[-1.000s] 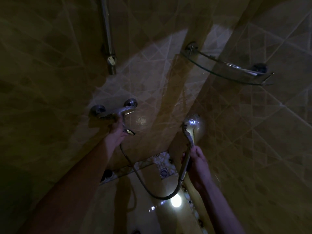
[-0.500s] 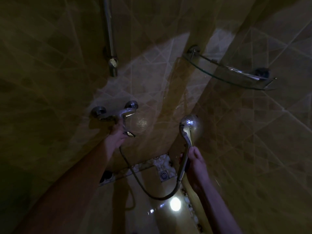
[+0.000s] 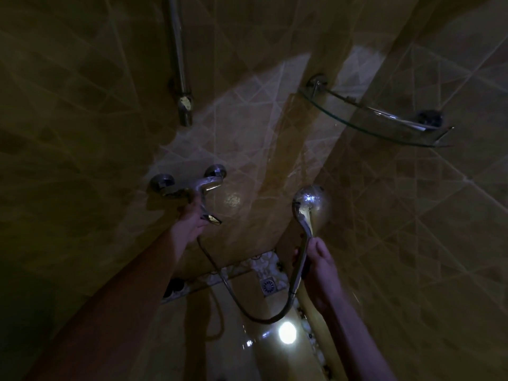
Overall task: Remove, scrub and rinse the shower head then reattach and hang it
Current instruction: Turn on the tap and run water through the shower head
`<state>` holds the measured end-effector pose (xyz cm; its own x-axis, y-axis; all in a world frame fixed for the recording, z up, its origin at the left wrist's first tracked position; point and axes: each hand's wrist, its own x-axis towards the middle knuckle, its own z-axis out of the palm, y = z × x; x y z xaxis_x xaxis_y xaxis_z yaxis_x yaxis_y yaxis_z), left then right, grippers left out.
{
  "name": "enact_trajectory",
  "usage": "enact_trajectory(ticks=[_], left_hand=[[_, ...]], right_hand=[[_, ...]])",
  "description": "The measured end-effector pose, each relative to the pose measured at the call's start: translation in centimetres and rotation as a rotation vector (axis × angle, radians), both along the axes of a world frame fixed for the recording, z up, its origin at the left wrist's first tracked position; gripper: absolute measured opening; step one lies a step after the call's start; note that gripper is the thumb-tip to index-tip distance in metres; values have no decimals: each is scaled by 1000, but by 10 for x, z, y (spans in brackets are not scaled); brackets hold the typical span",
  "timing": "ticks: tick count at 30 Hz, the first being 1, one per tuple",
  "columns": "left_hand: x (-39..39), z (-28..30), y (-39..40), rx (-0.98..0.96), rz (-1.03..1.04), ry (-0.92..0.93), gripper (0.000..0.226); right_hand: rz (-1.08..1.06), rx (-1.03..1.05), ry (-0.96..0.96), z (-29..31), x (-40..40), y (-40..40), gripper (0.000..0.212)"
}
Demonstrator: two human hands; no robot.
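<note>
The chrome shower head (image 3: 310, 200) stands upright at centre right, its round face turned to the tiled wall. My right hand (image 3: 320, 266) grips its handle from the right, thumb along the top. A metal hose (image 3: 247, 312) loops from the handle's lower end down and left to the wall faucet (image 3: 192, 185). My left hand (image 3: 191, 224) reaches up under the faucet and holds its lever, whose tip shows just right of my fingers. The room is dark, so finger detail is faint.
A vertical chrome rail (image 3: 180, 78) with a holder end hangs on the wall above the faucet. A glass corner shelf (image 3: 379, 125) juts out at upper right. Below, a floor drain (image 3: 268, 285) and a bright light reflection (image 3: 287, 329) lie on the wet floor.
The view has drifted slightly; both hands keep their holds. The shower head sits a little lower and tilted more upright than a second ago.
</note>
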<state>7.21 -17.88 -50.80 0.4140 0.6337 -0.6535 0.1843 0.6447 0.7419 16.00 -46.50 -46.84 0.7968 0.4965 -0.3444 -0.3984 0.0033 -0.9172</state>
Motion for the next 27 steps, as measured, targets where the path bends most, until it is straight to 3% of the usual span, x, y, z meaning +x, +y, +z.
enact_trajectory(ticks=[10, 18, 23, 27], left_hand=[[6, -4, -3, 18, 29, 10, 79], [6, -2, -2, 6, 18, 58, 83], [7, -3, -2, -10, -1, 14, 76], [3, -2, -1, -13, -13, -8, 84]], right_hand=[[1, 2, -12, -4, -1, 4, 19], [2, 16, 7, -4, -4, 6, 20], [14, 16, 5, -1, -3, 7, 20], [5, 1, -7, 1, -4, 7, 19]])
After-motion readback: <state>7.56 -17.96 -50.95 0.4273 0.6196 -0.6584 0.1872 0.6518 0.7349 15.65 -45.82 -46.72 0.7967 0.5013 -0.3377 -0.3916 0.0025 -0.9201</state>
